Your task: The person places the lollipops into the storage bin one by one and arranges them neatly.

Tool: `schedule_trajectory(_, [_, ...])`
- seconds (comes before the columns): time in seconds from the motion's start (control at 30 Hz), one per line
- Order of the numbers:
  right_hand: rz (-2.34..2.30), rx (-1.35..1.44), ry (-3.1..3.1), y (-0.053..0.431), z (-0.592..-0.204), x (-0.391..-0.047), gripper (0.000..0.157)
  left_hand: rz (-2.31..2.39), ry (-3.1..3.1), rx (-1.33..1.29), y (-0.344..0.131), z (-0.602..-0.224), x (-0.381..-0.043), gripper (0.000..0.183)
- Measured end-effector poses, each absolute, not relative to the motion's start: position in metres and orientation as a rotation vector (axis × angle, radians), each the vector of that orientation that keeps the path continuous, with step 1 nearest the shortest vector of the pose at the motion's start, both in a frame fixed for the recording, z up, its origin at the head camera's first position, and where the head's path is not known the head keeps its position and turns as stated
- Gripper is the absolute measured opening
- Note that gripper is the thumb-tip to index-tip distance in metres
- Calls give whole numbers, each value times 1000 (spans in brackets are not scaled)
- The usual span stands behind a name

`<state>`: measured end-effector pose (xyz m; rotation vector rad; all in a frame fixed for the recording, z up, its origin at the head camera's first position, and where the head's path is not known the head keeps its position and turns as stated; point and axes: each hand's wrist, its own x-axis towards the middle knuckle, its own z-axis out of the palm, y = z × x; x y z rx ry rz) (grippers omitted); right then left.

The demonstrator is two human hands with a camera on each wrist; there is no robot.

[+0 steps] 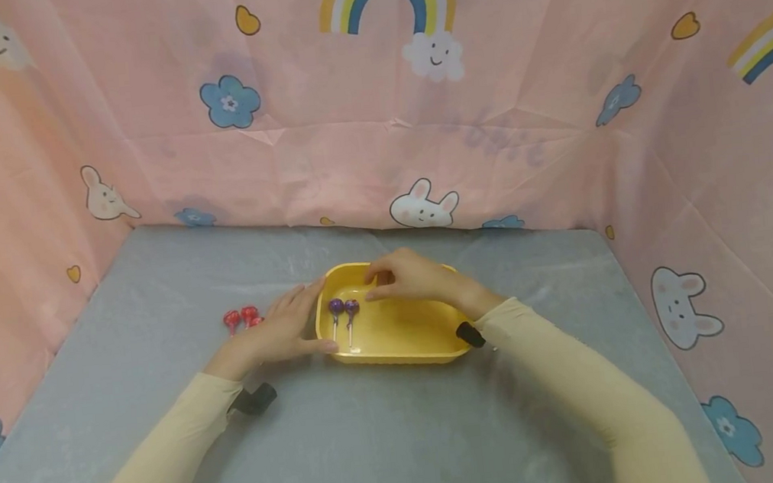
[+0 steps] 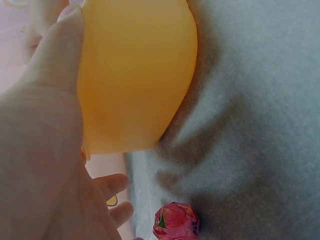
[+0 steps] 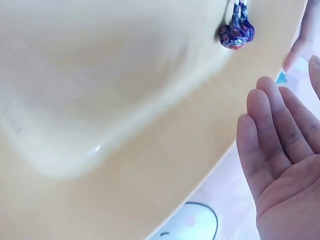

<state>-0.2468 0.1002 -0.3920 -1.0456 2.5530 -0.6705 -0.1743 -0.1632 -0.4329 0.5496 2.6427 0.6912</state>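
Note:
A yellow plastic basin (image 1: 401, 328) stands on the grey table. Two purple-wrapped lollipops (image 1: 351, 307) lie side by side at its left end, sticks toward the person; their purple heads (image 3: 236, 35) also show in the right wrist view. My left hand (image 1: 280, 331) rests along the basin's left end, fingers extended, thumb at the front rim. Over the back part of the basin hovers my right hand (image 1: 413, 276), its fingers loosely bent and holding nothing. Red-wrapped lollipops (image 1: 231, 319) lie left of the basin, partly hidden behind the left hand; one (image 2: 176, 221) appears below the left fingers.
A pink cloth (image 1: 324, 155) printed with rainbows, rabbits and flowers hangs around the back and sides of the grey table (image 1: 376, 434). Black wrist camera mounts (image 1: 255, 399) stick out under both forearms. The right sleeve (image 1: 563, 364) passes over the table right of the basin.

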Motion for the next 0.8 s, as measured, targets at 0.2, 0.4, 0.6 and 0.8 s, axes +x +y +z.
schedule_trajectory(0.2, [-783, -989, 2559, 122, -383, -239, 38, 702, 2644, 569, -163, -435, -175, 116])
schedule_trajectory(0.4, [-882, -902, 2598, 151, -375, -233, 35, 694, 2651, 581, -163, -435, -175, 117])
schedule_trajectory(0.6, [-902, -820, 2691, 182, -375, -227, 30, 691, 2653, 581, -163, -435, -175, 117])
schedule_trajectory(0.8, [-894, -713, 2741, 212, -380, -220, 34, 692, 2646, 572, -164, -434, -175, 117])
